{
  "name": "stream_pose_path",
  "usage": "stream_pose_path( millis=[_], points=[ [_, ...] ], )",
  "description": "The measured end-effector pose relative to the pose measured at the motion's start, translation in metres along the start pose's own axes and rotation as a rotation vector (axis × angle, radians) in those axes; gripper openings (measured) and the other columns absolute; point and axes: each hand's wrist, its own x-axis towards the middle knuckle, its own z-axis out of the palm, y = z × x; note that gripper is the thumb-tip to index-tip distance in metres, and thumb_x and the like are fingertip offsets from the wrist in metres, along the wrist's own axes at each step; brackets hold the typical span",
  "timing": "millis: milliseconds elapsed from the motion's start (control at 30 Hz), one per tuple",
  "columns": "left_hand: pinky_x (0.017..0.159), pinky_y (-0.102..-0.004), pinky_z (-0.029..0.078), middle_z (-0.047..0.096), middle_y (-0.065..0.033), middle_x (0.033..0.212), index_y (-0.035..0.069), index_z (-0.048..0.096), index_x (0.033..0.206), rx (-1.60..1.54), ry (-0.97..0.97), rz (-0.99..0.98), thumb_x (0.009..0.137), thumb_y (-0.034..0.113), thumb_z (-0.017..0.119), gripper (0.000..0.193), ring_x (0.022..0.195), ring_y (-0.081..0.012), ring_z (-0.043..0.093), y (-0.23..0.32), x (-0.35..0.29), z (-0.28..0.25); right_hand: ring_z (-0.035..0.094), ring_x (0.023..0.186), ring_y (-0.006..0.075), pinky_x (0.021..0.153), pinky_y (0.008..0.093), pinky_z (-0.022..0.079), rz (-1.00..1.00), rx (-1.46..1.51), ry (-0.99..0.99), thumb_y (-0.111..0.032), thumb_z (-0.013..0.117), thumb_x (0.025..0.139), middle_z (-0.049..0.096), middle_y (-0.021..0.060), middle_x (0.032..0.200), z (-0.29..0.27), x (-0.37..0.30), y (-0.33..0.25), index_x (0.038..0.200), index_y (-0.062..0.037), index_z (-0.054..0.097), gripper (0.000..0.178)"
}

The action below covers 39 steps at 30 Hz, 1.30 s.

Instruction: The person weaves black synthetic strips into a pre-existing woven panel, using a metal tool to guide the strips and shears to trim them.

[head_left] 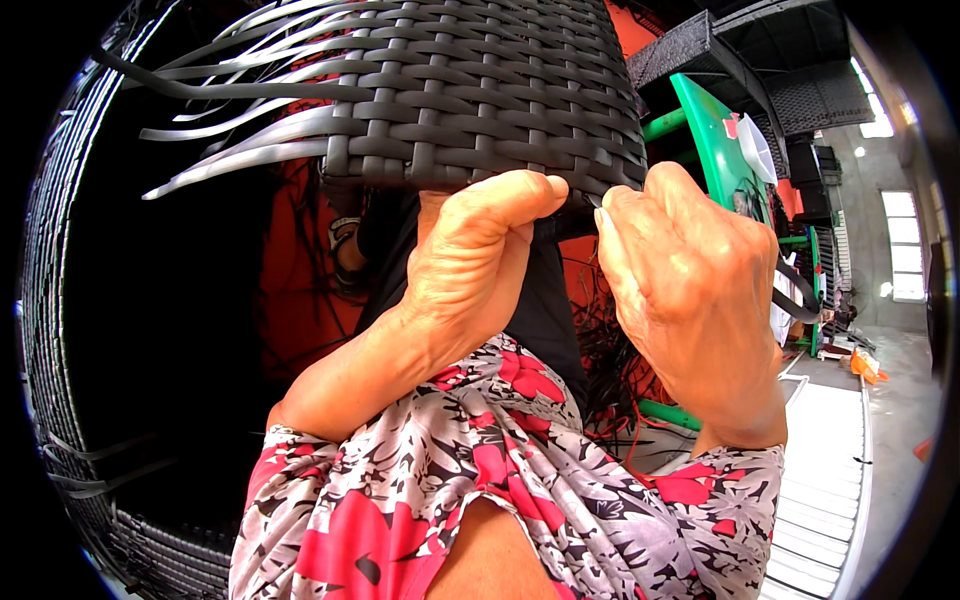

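the weave (490,90), a slab of flat, matte dark-grey strips crossed over and under, fills twelve o'clock. its loose ends (245,153) (long, ribbon-like, shiny where light catches them) fan out toward ten o'clock. near the centre, the left hand (470,250) grasps the weave's near edge, thumb laid along it, fingers curled below. toward three o'clock, the right hand (690,280) is clenched at the same edge; whatever it pinches is hidden. a smooth green board (707,130) shows at two o'clock; a soft, flower-printed shirt (375,530) spreads at six.
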Motion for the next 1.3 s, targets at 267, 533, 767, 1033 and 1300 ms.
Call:
stream_pose_path(
  millis=[267,533,767,1033,1300],
  points=[
    [0.085,-0.0303,0.048,0.068,-0.0064,0.086,0.001,0.067,0.083,-0.009,-0.063,-0.038,0.078,-0.002,0.065,0.006,0.085,-0.0151,0.064,-0.001,0.003,-0.009,0.048,0.052,0.0168,0.047,0.0288,0.036,0.117,0.321,0.117,0.004,0.069,0.074,0.053,0.0074,0.068,0.014,-0.008,0.019,0.084,0.0016,0.064,0.012],
    [0.096,-0.0424,0.046,0.067,-0.0142,0.108,-0.005,0.067,0.095,-0.071,-0.065,-0.055,0.080,0.006,0.057,0.021,0.102,-0.0268,0.063,-0.007,0.007,-0.020,0.049,0.059,0.0101,0.054,0.0240,0.036,0.198,0.507,-0.007,0.002,0.070,0.074,0.055,0.0036,0.071,0.010,-0.003,0.033,0.085,0.0019,0.064,0.012],
    [0.089,-0.0355,0.047,0.067,-0.0078,0.089,-0.004,0.067,0.082,-0.012,-0.133,-0.026,0.083,0.007,0.062,0.012,0.088,-0.0165,0.061,-0.003,0.007,-0.021,0.049,0.064,0.0050,0.057,0.0210,0.038,0.343,0.746,-0.195,0.002,0.067,0.077,0.056,-0.0004,0.075,0.007,0.003,0.042,0.084,0.0021,0.062,0.008],
    [0.091,-0.0343,0.047,0.067,-0.0080,0.091,-0.004,0.067,0.085,0.011,-0.166,-0.056,0.085,0.007,0.062,0.012,0.090,-0.0168,0.061,0.003,0.006,-0.018,0.050,0.065,0.0047,0.058,0.0206,0.039,0.339,0.670,-0.249,0.002,0.065,0.077,0.057,-0.0007,0.075,0.004,0.006,0.042,0.083,0.0024,0.061,0.007],
    [0.092,-0.0340,0.047,0.067,-0.0096,0.095,-0.004,0.068,0.089,-0.003,-0.240,-0.054,0.086,0.007,0.062,0.013,0.092,-0.0180,0.062,0.003,0.005,-0.026,0.049,0.060,0.0020,0.054,0.0183,0.037,0.451,0.688,-0.216,0.002,0.064,0.080,0.056,-0.0024,0.069,0.001,0.005,0.029,0.081,0.0004,0.060,0.005]
  ],
)
